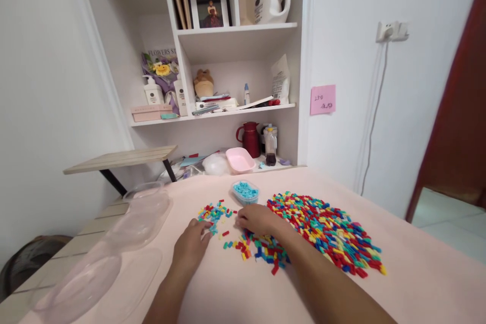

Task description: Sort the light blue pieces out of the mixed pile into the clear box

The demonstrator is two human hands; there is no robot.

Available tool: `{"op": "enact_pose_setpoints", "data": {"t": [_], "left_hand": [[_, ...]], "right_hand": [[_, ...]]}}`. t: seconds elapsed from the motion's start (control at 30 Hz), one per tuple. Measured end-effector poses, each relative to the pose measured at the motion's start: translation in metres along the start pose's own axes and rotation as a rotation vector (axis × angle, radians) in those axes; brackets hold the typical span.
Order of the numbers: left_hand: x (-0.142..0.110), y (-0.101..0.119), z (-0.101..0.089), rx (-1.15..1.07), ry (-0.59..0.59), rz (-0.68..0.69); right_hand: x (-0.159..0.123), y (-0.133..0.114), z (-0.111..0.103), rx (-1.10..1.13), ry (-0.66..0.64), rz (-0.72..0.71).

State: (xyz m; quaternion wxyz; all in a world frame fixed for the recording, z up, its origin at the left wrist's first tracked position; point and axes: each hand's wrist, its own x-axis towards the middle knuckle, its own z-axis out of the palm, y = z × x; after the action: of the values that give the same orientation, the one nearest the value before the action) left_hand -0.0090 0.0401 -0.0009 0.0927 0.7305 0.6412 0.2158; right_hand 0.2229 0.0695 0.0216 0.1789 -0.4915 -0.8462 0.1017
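Observation:
My left hand is at the left edge of a small loose pile of coloured toy blocks. Its thumb and index finger are apart, with the fingertips close to red and light-blue blocks. To the right of that pile, my right hand is low over the table, fingers curled together and pointing left. Whatever its fingertips hold, if anything, is hidden. Just beyond it stands a clear plastic tub filled with light-blue blocks. A large heap of mixed blocks spreads right of my right forearm, with scattered blocks between the hands.
Clear plastic containers and lids line the left side of the pink-covered table. At the back are a pink tray, a red jug and a bottle of dark liquid. A small wooden stand is at back left.

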Motion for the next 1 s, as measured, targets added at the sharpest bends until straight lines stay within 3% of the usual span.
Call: {"op": "enact_pose_setpoints", "data": {"t": [0.17, 0.33, 0.4, 0.7, 0.9, 1.0], "left_hand": [[0.001, 0.008, 0.006, -0.023, -0.01, 0.078], [0.002, 0.008, 0.01, -0.072, 0.003, 0.127], [0.002, 0.007, 0.01, -0.082, 0.009, 0.127], [0.0, 0.011, 0.008, -0.088, -0.022, 0.12], [0.002, 0.012, 0.011, -0.037, 0.008, 0.104], [0.002, 0.012, 0.011, -0.032, 0.007, 0.101]], "right_hand": [[-0.001, -0.001, 0.001, 0.007, 0.069, 0.026], [0.006, -0.017, 0.026, -0.033, 0.133, -0.198], [0.008, -0.02, 0.031, -0.098, 0.119, -0.225], [-0.001, -0.012, 0.007, -0.097, 0.08, -0.016], [0.003, -0.023, 0.023, -0.038, 0.137, -0.258], [0.007, -0.025, 0.031, -0.092, 0.102, -0.269]]}}
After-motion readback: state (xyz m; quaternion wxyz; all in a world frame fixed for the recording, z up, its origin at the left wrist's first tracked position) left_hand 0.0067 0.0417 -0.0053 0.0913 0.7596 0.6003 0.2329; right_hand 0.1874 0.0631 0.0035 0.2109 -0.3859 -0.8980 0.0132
